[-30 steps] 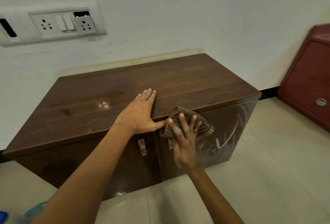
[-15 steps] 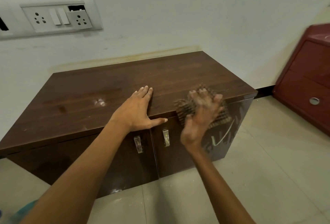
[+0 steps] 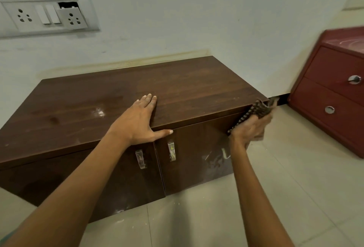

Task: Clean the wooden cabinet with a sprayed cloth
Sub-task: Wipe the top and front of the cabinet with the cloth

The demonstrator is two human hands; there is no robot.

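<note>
1. The right hand [image 3: 249,129] holds the checked cloth [image 3: 254,111], with its fingers closed over the fabric. Motion blur hides how each finger lies.
2. The cloth sits between that hand and the upper right corner of the wooden cabinet [image 3: 187,89]. It is pressed to the right door's top edge, and a bunched end sticks out past the corner.
3. The left hand [image 3: 137,123] lies flat and spread on the cabinet top near the front edge, with the thumb hooked down over the front.
4. Two clear door handles [image 3: 171,151] hang below the left hand, and pale smears mark the right door.
5. A red drawer unit [image 3: 331,93] stands to the right on the tiled floor [image 3: 285,187], and a switchboard [image 3: 47,16] is fixed to the wall above.
</note>
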